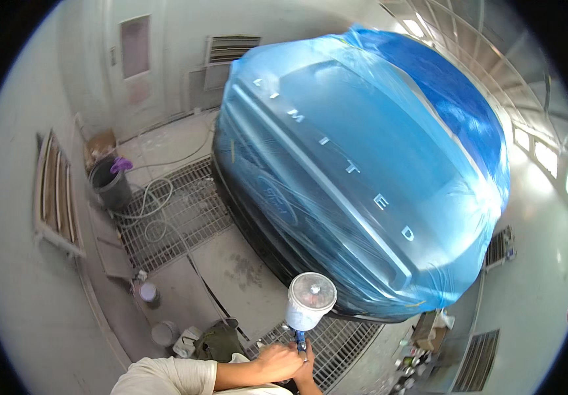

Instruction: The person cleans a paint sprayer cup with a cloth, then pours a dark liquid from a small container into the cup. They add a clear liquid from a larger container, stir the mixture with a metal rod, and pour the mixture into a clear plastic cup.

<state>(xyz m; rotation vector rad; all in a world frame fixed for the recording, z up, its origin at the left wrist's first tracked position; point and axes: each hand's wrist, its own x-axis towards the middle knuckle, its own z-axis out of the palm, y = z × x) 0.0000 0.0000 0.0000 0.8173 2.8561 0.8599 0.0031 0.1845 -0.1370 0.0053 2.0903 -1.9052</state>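
My left hand (279, 362) is closed at the blue-and-silver spray gun (300, 340), its forearm coming from a white sleeve at the lower left. Partly hidden behind it, my right hand (305, 374) also grips the gun low down. A lidded white paint cup (311, 306) sits upright on top of the gun, in front of the lower edge of a vehicle's rear (336, 131). The vehicle is covered in blue plastic film with raised silver lettering and has a dark bumper (258, 250) beneath.
Floor grates (159, 237) lie below. At the left stand a dark bin (109, 184), coiled hose (159, 194), small tubs (149, 293) and a louvred wall vent (57, 194). An olive bag (218, 342) lies near me. Boxes and cans (425, 332) are at the lower right.
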